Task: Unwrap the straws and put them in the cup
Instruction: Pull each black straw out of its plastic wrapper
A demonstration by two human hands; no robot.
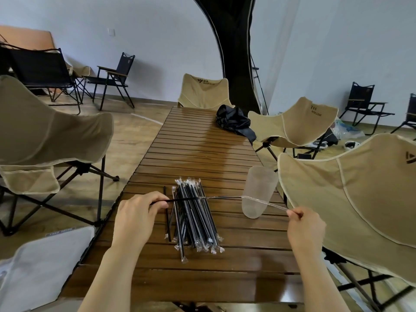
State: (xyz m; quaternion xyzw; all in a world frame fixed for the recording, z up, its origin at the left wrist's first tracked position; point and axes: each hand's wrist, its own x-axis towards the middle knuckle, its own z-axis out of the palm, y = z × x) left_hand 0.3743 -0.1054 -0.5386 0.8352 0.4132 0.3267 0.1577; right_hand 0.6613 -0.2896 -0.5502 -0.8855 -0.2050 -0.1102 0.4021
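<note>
Both hands engaged: left hand [139, 212] pinches the black straw [180, 200] above the pile [195, 221]; right hand [306, 226] pinches its wrapper [276, 206]; advise a straight, steady pull apart; cup [258, 188] stands just beside.

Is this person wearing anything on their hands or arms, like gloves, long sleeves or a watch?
No. The left hand and the right hand are bare, and so are both arms down to the picture's lower edge: no gloves, no sleeves, no watch or bracelet at either wrist. No ring shows on the fingers that are visible.
</note>
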